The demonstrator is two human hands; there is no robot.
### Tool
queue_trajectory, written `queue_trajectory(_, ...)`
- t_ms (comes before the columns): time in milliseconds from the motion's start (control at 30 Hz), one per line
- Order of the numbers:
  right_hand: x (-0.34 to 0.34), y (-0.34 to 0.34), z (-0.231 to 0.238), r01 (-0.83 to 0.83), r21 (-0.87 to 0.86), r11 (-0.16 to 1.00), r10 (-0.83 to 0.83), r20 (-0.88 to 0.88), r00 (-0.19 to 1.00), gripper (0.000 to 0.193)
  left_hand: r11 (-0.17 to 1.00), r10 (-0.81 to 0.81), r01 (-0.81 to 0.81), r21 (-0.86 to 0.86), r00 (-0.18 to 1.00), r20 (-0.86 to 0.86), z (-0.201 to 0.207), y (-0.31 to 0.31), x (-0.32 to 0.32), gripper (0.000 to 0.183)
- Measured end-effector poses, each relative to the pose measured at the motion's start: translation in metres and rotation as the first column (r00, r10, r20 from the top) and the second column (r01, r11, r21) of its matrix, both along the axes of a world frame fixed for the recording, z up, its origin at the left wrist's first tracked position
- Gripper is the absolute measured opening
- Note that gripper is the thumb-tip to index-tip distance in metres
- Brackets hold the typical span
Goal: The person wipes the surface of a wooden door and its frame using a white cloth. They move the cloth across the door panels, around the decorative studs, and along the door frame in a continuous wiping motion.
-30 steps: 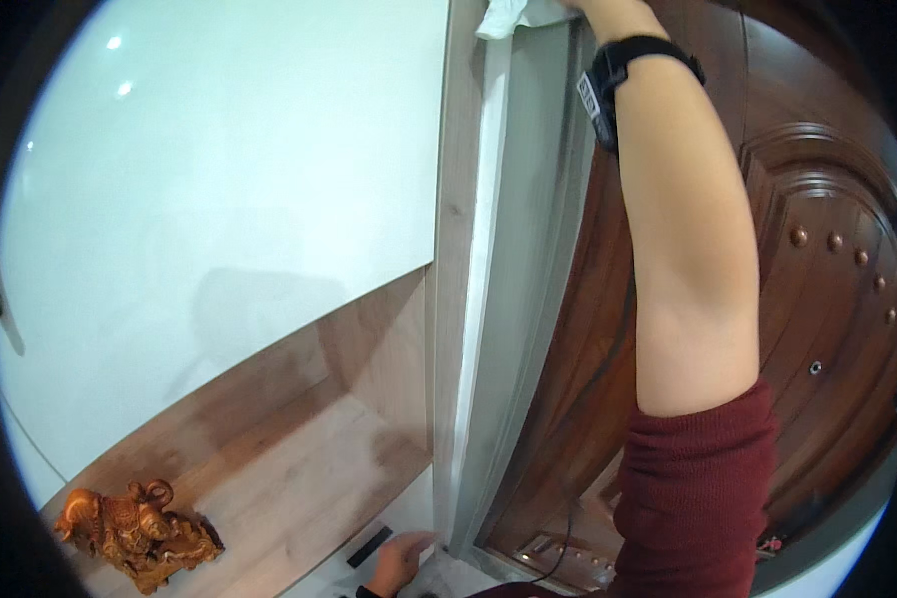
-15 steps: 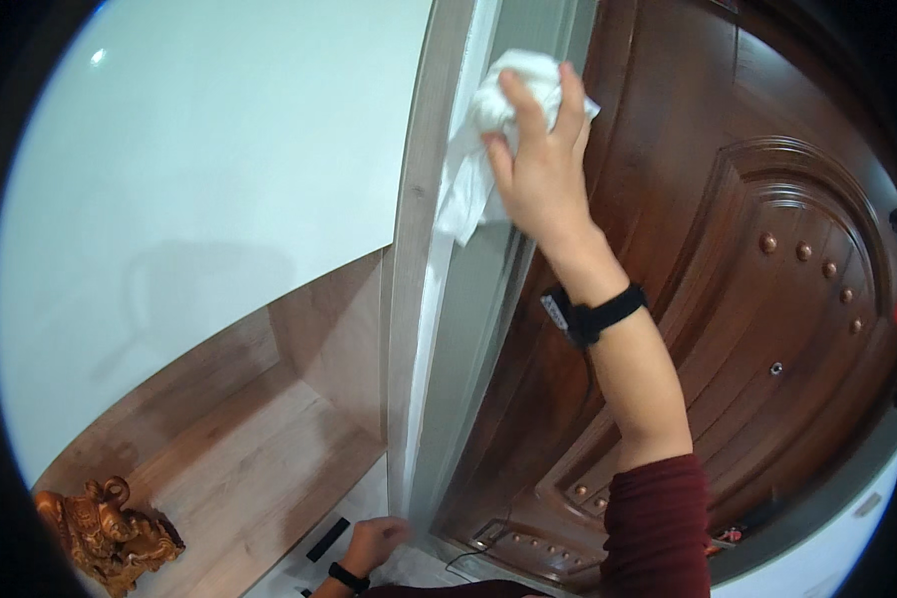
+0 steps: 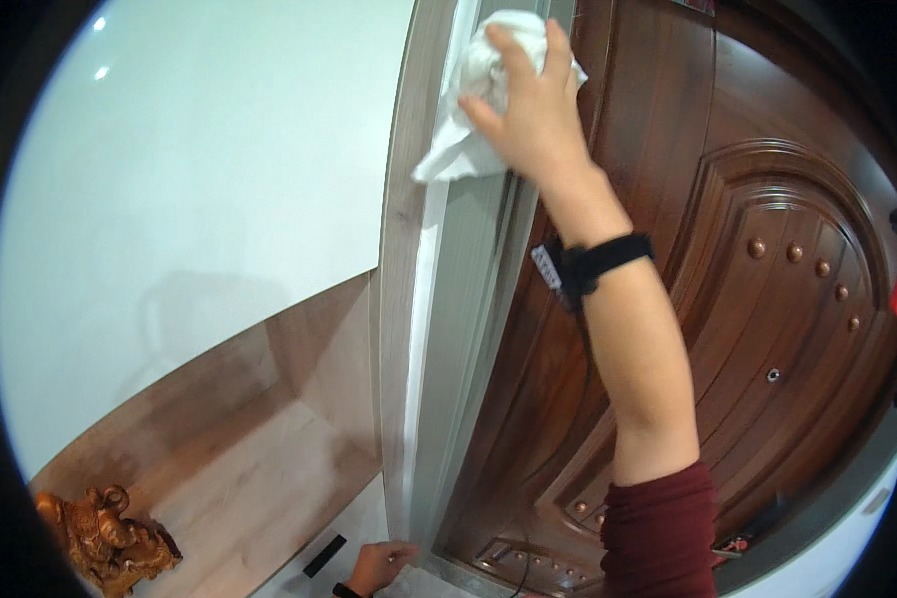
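Note:
With fingers spread over a bunched white cloth (image 3: 473,135), my right hand (image 3: 538,120) presses it against the grey-green door frame (image 3: 473,289) near the top of the view. A loose corner of the cloth hangs over the wooden cabinet edge (image 3: 401,199) beside the frame. My left hand (image 3: 377,566) is low in the view, near the white panel below the shelf and its black handle slot (image 3: 325,556). Its fingers are loosely stretched to the right, and I see nothing in them.
A dark brown panelled door (image 3: 648,329) with round studs fills the right side. On the left are a glossy white cabinet front (image 3: 189,149) and an open wooden shelf (image 3: 259,488) with a carved brown figurine (image 3: 110,543). A thin dark cable hangs from my right wristband (image 3: 608,261).
My right hand has moved up the door frame with the cloth, whose loose corner has swung left. My left hand sits slightly lower in the view.

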State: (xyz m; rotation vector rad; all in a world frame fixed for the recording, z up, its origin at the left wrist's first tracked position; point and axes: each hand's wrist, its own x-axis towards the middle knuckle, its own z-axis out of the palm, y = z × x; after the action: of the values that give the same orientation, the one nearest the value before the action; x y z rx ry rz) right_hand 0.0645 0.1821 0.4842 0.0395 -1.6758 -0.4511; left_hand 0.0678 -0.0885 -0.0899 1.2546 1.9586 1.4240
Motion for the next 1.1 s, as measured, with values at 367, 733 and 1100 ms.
queue_trajectory(367, 0.019, -0.007, -0.21, -0.069, -0.116, 0.991, 0.088, 0.173, 0.981, 0.074, 0.994, -0.026, 0.012, -0.112, 0.992, -0.127, 0.036, 0.0, 0.007, 0.018)
queue_trajectory(733, 0.013, -0.003, -0.097, -0.104, -0.116, 0.988, 0.106, 0.015, 0.994, 0.073, 1.0, -0.012, 0.011, -0.013, 0.998, -0.062, -0.006, 0.014, 0.006, 0.016)
queue_trajectory(1100, 0.009, 0.002, -0.287, -0.159, -0.248, 0.956, 0.202, 0.158, 0.967, 0.08, 0.995, -0.096, 0.097, -0.005, 0.978, -0.186, 0.003, 0.017, 0.0, 0.016)
